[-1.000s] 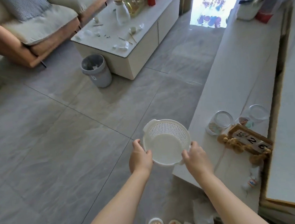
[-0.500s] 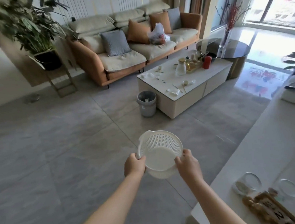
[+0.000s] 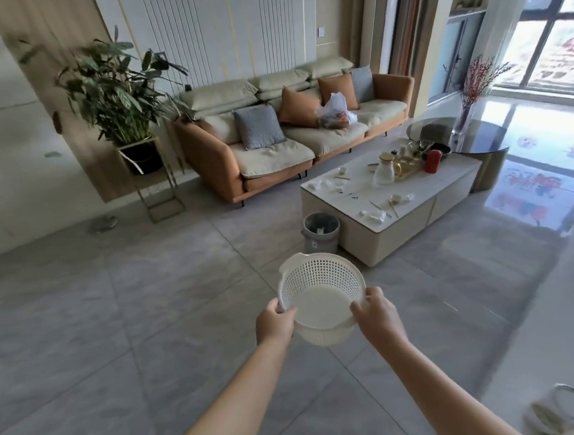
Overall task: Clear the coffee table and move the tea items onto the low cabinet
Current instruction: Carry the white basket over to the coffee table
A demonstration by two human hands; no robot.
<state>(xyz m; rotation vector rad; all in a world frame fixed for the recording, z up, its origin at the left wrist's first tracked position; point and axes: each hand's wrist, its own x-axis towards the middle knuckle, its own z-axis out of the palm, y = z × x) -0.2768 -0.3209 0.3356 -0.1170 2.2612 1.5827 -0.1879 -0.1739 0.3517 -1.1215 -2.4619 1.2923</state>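
Room: grey tile floor (image 3: 123,333), sofa (image 3: 272,139) behind coffee table (image 3: 416,214)
Basket (image 3: 323,300): carried above floor, short of table
Left hand (image 3: 275,324): gripped basket rim
Right hand (image 3: 377,316): gripped opposite rim

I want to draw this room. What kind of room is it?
Most likely a home living room: a sofa with cushions stands against the wall, a coffee table with tea things sits before it, and a potted plant stands beside the sofa.

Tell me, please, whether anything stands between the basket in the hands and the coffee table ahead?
Nothing visible blocks it: bare floor lies between the basket and the coffee table. The grey bin stands against the table's near left corner.
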